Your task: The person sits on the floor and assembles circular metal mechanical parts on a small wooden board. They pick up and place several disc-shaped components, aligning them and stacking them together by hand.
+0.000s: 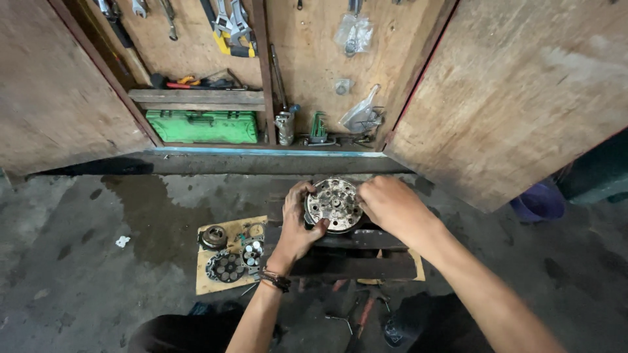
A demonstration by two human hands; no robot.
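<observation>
A round grey metal clutch-like disc [333, 204] with several holes and a hub in its middle sits on a dark metal block [356, 256]. My left hand [297, 222] grips the disc's left rim, thumb under its lower edge. On the disc's right edge rests my right hand [391, 206], its fingers curled against the rim. A dark bracelet circles my left wrist.
A piece of cardboard [212, 278] to the left carries several round metal parts [226, 266]. Tools lie on the concrete floor by my knees [356, 317]. An open wooden cabinet behind holds a green toolbox [201, 126], wrenches and hex keys. A purple bowl [538, 201] sits right.
</observation>
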